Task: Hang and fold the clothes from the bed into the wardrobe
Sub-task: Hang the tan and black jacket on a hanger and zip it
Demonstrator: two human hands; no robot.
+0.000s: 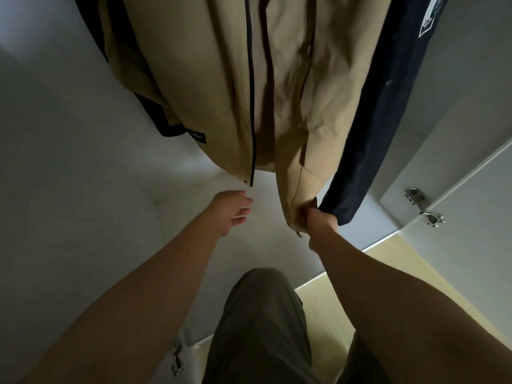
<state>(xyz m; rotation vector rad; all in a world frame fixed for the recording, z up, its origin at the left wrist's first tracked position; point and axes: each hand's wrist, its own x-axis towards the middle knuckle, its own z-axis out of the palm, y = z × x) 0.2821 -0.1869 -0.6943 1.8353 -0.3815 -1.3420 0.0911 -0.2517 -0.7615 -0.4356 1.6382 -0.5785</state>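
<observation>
At the far left, the pale inner wall of the wardrobe is seen, and a metal hinge is seen low beside the left forearm. One dark navy garment is hung against that wall, partly covered by the single beige jacket, which hangs in the middle of the wardrobe with its front open and a dark zip running down one edge. The left hand is stretched forward on a straight arm just below the hem at the zip. Its fingers are loosely spread, its grip is apart, and nothing is held or touched. Below, between the two bare forearms, olive trousers are seen. The right hand is likewise extended, and its grip is clamped on the lower corner of the jacket's other front panel, with the fingers curled round the cloth. A second navy garment hangs at the right, its hem touching that hand; whether it is also held cannot be told. Further right, a white door is seen carrying two more hinges, above a pale yellow floor.
</observation>
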